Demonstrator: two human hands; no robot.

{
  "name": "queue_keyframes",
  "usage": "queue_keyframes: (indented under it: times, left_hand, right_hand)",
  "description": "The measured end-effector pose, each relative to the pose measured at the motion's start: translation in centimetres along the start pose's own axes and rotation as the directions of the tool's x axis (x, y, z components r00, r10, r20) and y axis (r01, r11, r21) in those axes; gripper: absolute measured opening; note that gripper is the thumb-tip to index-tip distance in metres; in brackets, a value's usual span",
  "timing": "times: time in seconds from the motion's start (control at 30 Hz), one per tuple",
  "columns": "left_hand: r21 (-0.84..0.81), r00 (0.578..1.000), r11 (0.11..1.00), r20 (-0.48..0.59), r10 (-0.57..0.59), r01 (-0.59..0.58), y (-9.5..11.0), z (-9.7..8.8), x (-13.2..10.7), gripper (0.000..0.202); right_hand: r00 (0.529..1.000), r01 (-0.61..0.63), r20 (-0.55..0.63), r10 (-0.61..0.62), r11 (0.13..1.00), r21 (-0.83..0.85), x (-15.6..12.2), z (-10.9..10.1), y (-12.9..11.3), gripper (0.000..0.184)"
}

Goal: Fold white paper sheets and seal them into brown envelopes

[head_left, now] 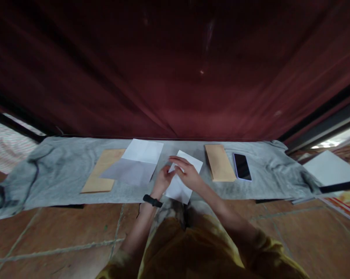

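Note:
A white sheet of paper (179, 191), folded into a narrow rectangle, lies at a slant on the grey cloth in front of me. My left hand (162, 179), a dark band on its wrist, has its fingers curled at the paper's left edge and appears to grip it. Across the upper part of that paper lies my right hand (189, 175), its fingers stretched out to the left and overlapping the left fingertips. To the left, a second white sheet (144, 151) with a crease rests partly over a brown envelope (97, 180).
A stack of brown envelopes (220, 162) sits to the right, beside a dark-screened phone (242, 167). The grey cloth (61, 162) covers a long, low surface. Behind it hangs a dark red curtain (175, 89). At far right is a white panel (332, 168).

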State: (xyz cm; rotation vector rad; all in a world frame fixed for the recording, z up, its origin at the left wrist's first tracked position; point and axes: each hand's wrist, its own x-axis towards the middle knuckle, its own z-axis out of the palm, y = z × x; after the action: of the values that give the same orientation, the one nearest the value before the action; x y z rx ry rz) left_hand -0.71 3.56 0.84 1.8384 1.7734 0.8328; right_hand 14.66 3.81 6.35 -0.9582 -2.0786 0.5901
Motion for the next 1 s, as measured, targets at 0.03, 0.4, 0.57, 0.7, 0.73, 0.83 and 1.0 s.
queue_keyframes:
  times: [0.03,0.4,0.57,0.7,0.73,0.83,1.0]
  left_hand:
    - [-0.112,0.998,0.992,0.003,-0.061,0.061,-0.2,-0.5,-0.2,0.032]
    - [-0.749,0.882,0.551,0.094,-0.463,0.368,1.1,-5.3,-1.3,0.055]
    - [-0.758,0.931,0.561,0.172,-0.322,0.334,1.9,-6.7,-1.7,0.050]
    - [-0.733,0.967,0.637,0.120,-0.226,0.240,2.4,-7.6,-0.8,0.044]
    - [-0.730,0.975,0.652,0.094,-0.202,0.206,2.5,-7.8,-0.4,0.043]
    - [-0.687,0.991,0.721,-0.001,-0.131,0.094,2.8,-8.3,0.8,0.036]
    - [-0.507,0.988,0.862,-0.144,-0.060,-0.021,1.8,-7.3,1.1,0.029]
  right_hand:
    - [0.993,-0.061,-0.102,0.060,0.998,-0.006,-1.4,-1.1,0.7,0.048]
    - [0.720,-0.561,0.100,0.687,0.491,0.666,-9.4,2.4,6.7,0.042]
    - [0.654,-0.475,0.207,0.728,0.181,0.861,-7.2,1.6,4.9,0.042]
    - [0.691,-0.389,0.060,0.721,0.300,0.871,-4.0,-0.8,4.3,0.037]
    - [0.719,-0.369,0.028,0.694,0.348,0.862,-3.1,-1.6,4.1,0.035]
    - [0.785,-0.299,-0.074,0.616,0.480,0.824,-1.0,-3.8,3.5,0.033]
    - [0.832,-0.320,-0.140,0.537,0.670,0.670,-0.8,-4.7,3.4,0.032]
